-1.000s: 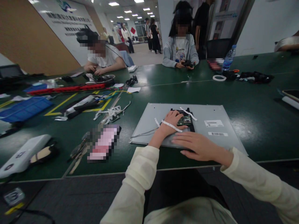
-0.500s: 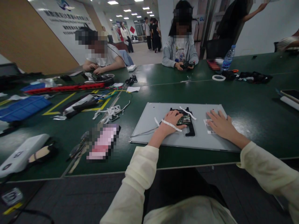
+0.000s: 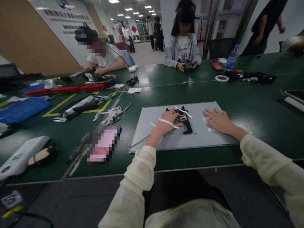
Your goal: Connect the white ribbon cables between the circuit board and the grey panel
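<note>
A flat grey panel (image 3: 152, 122) lies on the green table in front of me. On it sits a black bracket (image 3: 188, 128) with a green circuit board (image 3: 180, 118) set in it. My left hand (image 3: 166, 123) rests over the board's left side, thumb and fingers apart. One white strip (image 3: 168, 122) lies across the back of that hand, and another white strip (image 3: 183, 111) crosses the top of the bracket. My right hand (image 3: 218, 121) lies flat on the panel's right part with fingers spread, partly covering white labels (image 3: 211, 129). A thin grey cable (image 3: 140, 141) runs along the panel's left edge.
Left of the panel are a phone (image 3: 104, 144), tangled white strips (image 3: 113, 115), a white device (image 3: 22, 155) and a blue tray (image 3: 23, 109). Farther off are a tape roll (image 3: 221, 78) and a bottle (image 3: 232, 58). Two people sit across the table.
The panel has shifted left and turned slightly, its right side farther from me and its left side nearer. Both my hands moved left with it.
</note>
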Motion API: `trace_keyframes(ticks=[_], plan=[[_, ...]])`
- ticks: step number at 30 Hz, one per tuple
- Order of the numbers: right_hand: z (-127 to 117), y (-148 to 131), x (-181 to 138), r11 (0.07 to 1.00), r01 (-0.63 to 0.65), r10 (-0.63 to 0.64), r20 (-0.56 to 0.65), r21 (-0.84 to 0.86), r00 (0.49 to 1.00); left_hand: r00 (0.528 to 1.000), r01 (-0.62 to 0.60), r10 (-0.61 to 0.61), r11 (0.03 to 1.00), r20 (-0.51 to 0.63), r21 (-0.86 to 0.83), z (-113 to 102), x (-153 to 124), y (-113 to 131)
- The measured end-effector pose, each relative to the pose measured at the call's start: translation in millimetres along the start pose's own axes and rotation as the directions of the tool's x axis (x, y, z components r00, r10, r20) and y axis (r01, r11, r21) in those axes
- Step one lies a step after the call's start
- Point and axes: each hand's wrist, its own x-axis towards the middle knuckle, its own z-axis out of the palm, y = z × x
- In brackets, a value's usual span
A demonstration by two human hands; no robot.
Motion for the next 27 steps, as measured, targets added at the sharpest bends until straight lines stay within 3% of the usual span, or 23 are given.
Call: trace_keyframes(ticks=[9,19,27], plan=[[-2.8,-2.1,0.1,1.0,-0.004,0.003,-0.009,-0.015,1.0,1.0,0.025,-0.025,1.0,-0.001,-0.001,3.1,0.0,16.7],[-4.3,-3.3,-1.1,1.0,-0.007,0.007,-0.005,0.016,1.0,0.999,0.01,-0.012,0.999,-0.05,-0.035,9.9,-1.4,17.1],[-5.9,-5.8,0.0,1.0,-0.021,0.021,-0.013,0.004,1.0,0.994,0.078,-0.076,0.997,-0.08,0.023,7.6,-5.5,29.3]])
